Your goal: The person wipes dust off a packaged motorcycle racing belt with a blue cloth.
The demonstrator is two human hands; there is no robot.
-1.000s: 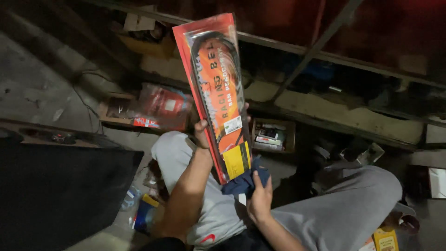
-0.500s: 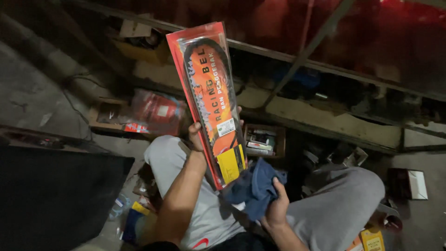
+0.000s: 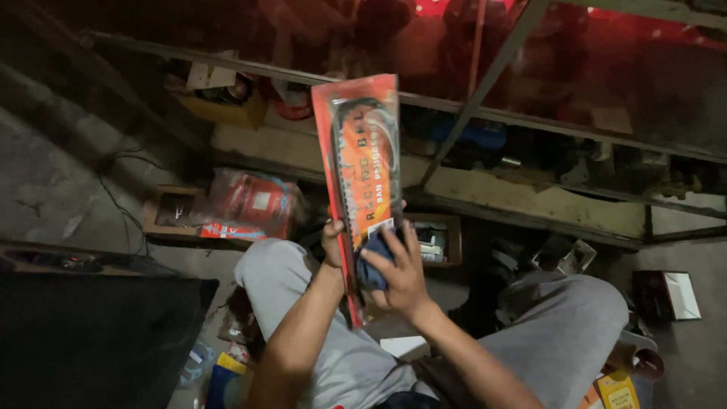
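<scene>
A long flat orange and red packet [image 3: 362,163] with a black belt inside stands almost upright in front of me, above my knees. My left hand [image 3: 332,241] grips its left edge near the lower part. My right hand [image 3: 397,273] presses a dark blue cloth [image 3: 372,261] flat against the packet's lower front, fingers spread over it. I sit with my legs in grey trousers [image 3: 545,333] bent to either side.
A low metal shelf frame [image 3: 485,113] with boxes and parts runs across the back. A red plastic-wrapped bundle [image 3: 254,204] lies at the left on a cardboard tray. A dark panel [image 3: 91,333] fills the lower left. Small boxes [image 3: 619,390] lie at the lower right.
The right hand has come up from below the packet with the blue cloth and now lies on its lower front. The packet has swung more upright and shifted right in view.
</scene>
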